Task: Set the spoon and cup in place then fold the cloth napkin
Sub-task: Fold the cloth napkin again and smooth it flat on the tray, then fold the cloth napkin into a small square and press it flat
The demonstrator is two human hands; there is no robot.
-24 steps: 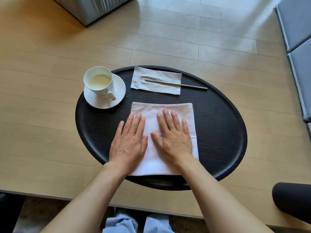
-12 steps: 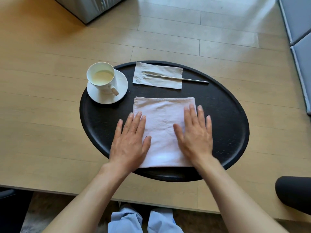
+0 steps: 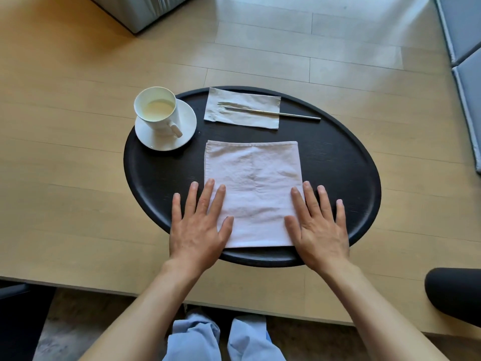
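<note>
A folded white cloth napkin (image 3: 253, 183) lies flat in the middle of a black oval tray (image 3: 338, 173). My left hand (image 3: 199, 225) rests palm down on the napkin's near left edge, fingers spread. On the near right edge lies my right hand (image 3: 317, 225), also flat with fingers apart. A white cup (image 3: 157, 109) with pale liquid stands on a white saucer (image 3: 187, 126) at the tray's far left. A slim metal spoon (image 3: 273, 113) lies across a small folded paper napkin (image 3: 242, 118) at the tray's far side, its handle pointing right.
The tray sits on a light wooden table (image 3: 78, 178). A grey block (image 3: 140, 9) stands at the far left, grey cushions (image 3: 466, 61) at the right. A dark rounded armrest (image 3: 455, 293) is near right. My blue-clad knees (image 3: 221, 340) show below the table edge.
Both hands slid outward from the napkin's middle to its left and right edges and drew back toward me, smoothing it flat. The cup and spoon stayed put.
</note>
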